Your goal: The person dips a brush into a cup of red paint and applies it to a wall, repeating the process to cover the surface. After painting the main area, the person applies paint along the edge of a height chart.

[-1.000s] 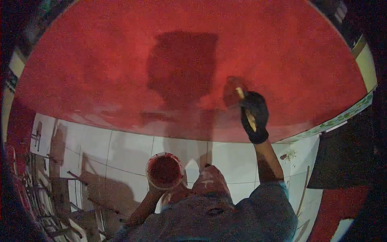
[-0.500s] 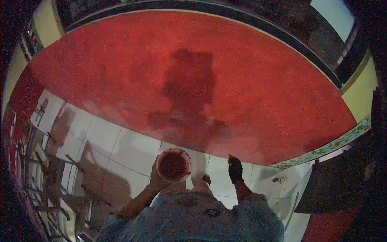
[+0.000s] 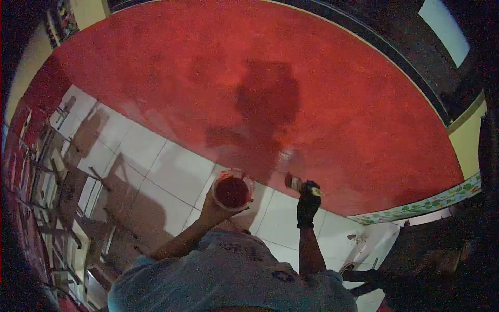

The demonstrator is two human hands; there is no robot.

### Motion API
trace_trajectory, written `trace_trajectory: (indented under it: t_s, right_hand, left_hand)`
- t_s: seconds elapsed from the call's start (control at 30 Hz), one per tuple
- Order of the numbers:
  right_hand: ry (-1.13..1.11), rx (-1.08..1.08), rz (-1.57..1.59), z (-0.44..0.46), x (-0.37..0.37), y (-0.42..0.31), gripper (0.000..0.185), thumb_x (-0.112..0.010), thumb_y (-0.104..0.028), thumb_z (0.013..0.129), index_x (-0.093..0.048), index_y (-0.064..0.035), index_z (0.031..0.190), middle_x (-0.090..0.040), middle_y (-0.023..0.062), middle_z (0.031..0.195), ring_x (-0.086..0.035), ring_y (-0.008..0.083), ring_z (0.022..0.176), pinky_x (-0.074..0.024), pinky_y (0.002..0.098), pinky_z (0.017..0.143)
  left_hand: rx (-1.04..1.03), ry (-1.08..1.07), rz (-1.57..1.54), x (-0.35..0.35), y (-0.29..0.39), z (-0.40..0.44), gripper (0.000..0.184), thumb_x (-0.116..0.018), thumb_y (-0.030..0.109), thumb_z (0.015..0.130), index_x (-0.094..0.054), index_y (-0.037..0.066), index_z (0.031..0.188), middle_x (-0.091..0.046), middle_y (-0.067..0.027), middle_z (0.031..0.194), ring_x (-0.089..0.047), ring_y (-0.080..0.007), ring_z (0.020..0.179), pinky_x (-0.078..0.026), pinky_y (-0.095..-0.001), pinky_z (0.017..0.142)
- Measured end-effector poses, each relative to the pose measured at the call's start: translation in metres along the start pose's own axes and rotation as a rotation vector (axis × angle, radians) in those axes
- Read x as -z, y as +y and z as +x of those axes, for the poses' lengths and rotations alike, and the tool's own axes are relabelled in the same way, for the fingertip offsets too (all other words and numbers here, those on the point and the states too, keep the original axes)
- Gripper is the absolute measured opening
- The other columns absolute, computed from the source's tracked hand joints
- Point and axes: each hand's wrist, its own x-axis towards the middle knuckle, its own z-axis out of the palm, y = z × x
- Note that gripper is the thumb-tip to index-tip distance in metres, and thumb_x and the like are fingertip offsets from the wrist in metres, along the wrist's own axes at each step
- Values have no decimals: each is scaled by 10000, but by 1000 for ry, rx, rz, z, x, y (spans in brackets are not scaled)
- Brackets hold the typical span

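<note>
In my left hand (image 3: 212,211) is a clear plastic tub of red paint (image 3: 231,192), with red smears round its rim. The hand's fingers curl around the tub's side and are partly hidden by it. My right hand (image 3: 309,204) wears a black glove and is closed round the handle of a paintbrush (image 3: 294,182). Red colours the brush's bristles, which point up and left in front of the red wall (image 3: 353,114). The brush seems apart from the wall, though I cannot tell the gap exactly.
White floor tiles (image 3: 169,192) run along the wall's base. Chairs or desks with metal legs (image 3: 88,195) crowd the left side. At right is a leaf-patterned strip (image 3: 416,205) below the wall, with a dark object (image 3: 431,260) nearby. My shadow falls on the wall.
My right hand has risen, bringing the paintbrush into plain view near the wall. The tub in my left hand has moved slightly up and right in view. The camera has turned a little.
</note>
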Motion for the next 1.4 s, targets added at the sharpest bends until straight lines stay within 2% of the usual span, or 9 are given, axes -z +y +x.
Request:
trace_trajectory:
  t_s: [0.23,0.3,0.47,0.57,0.73,0.8,1.17,1.23,1.4]
  right_hand:
    - [109,-2,600,40,44,-139,134,-520,-75,822,-507,10,926,-529,80,894,-505,173,816,-427,303,722]
    - [139,115,296,51,60,-165,115,-523,-62,814,-508,2,908,-533,82,884,-509,163,815,-427,291,724]
    - [-3,85,488,52,61,-234,272,-606,35,719,-488,-30,956,-542,67,925,-537,162,852,-453,296,753]
    - [-82,272,77,53,39,-261,264,-618,30,704,-502,-30,934,-557,70,878,-550,157,826,-450,291,740]
    - [-205,55,285,60,-16,-285,200,-635,9,690,-538,-30,859,-583,60,841,-573,172,779,-444,281,714]
    - [-324,387,-40,65,-32,-291,189,-611,-4,730,-538,-16,904,-563,53,854,-560,137,748,-454,262,680]
    - [-302,129,0,70,-89,-307,168,-584,21,749,-551,-8,910,-587,71,860,-560,133,793,-444,260,706]
    - [-319,125,-18,73,-94,-312,166,-586,19,749,-552,-6,909,-589,68,856,-560,128,787,-445,260,699]
    - [-327,105,-49,76,-102,-317,157,-585,16,755,-554,-4,907,-596,60,857,-559,114,778,-448,258,687]
  left_hand:
    - [-194,-51,100,-7,21,9,908,-844,236,481,-318,50,1199,-465,-102,1169,-484,-208,1061,-386,-368,920]
    - [-199,-42,91,-3,22,13,911,-845,240,479,-323,49,1200,-461,-102,1177,-477,-206,1070,-379,-367,927]
    - [-43,-140,-57,12,15,34,916,-848,246,469,-335,48,1202,-452,-105,1190,-455,-201,1096,-363,-357,943]
    - [-309,-112,-38,27,1,54,759,-826,239,506,-429,54,1127,-546,-103,1062,-540,-204,982,-447,-337,838]
    - [-348,-189,70,61,0,82,819,-834,236,484,-396,52,1152,-511,-126,1091,-526,-247,995,-433,-350,849]
    - [-278,-216,-8,69,-9,93,822,-833,235,483,-394,52,1153,-509,-129,1085,-523,-253,997,-429,-350,850]
    - [11,-361,-349,102,-12,134,805,-828,217,501,-392,27,1151,-489,-129,1095,-509,-230,1011,-421,-333,869]
    - [-122,-384,-131,108,-5,136,444,-594,84,769,-401,23,1164,-476,-99,1148,-489,-180,1028,-404,-330,906]
    - [75,-412,-433,109,-27,144,388,-512,191,813,-417,19,1148,-497,-101,1114,-490,-183,1027,-407,-329,898]
